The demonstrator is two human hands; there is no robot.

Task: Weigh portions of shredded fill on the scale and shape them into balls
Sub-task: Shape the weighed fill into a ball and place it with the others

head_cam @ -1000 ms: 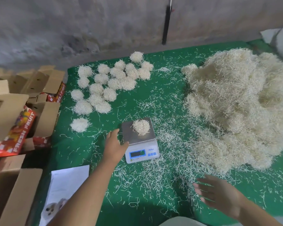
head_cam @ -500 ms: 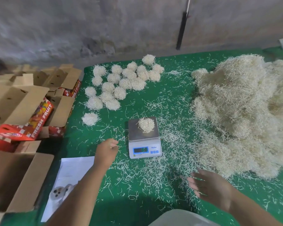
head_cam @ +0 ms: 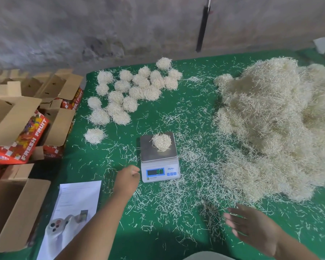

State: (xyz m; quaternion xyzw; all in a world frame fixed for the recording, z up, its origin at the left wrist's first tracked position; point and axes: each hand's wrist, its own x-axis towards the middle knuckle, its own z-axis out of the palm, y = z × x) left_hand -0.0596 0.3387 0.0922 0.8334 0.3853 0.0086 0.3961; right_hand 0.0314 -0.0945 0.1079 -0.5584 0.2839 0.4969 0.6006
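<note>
While a small clump of shredded fill point(head_cam: 162, 142) sits on the steel pan of the digital scale point(head_cam: 159, 157) at frame centre, neither hand touches it. Scale display is lit, digits too blurred to read.

Left hand point(head_cam: 127, 180) sits just left of the scale's front edge, fingers curled in loosely; whether it pinches anything I cannot tell. Right hand point(head_cam: 251, 228) is at lower right, fingers spread wide and relaxed, holding nothing, hovering over or resting on scattered strands; contact unclear.

Big loose pile of shredded fill point(head_cam: 274, 124) fills the right side of the frame, well apart from the scale pan, with its lower edge near the right hand. Finished balls point(head_cam: 135, 89) are clustered upper left of centre, many touching each other; one separate ball point(head_cam: 93, 135) lies alone lower left of the cluster. Stray strands litter the green table cover point(head_cam: 188, 102) all around the scale.

Left edge: open cardboard boxes point(head_cam: 11, 203), some red ones printed "FRESH FRUIT" point(head_cam: 26, 141). Lower left: a printed paper sheet point(head_cam: 77, 199) with a white controller-like device point(head_cam: 57, 227) lying on it. Top: grey concrete wall point(head_cam: 101, 30), with a dark rod point(head_cam: 202, 29) against it.
</note>
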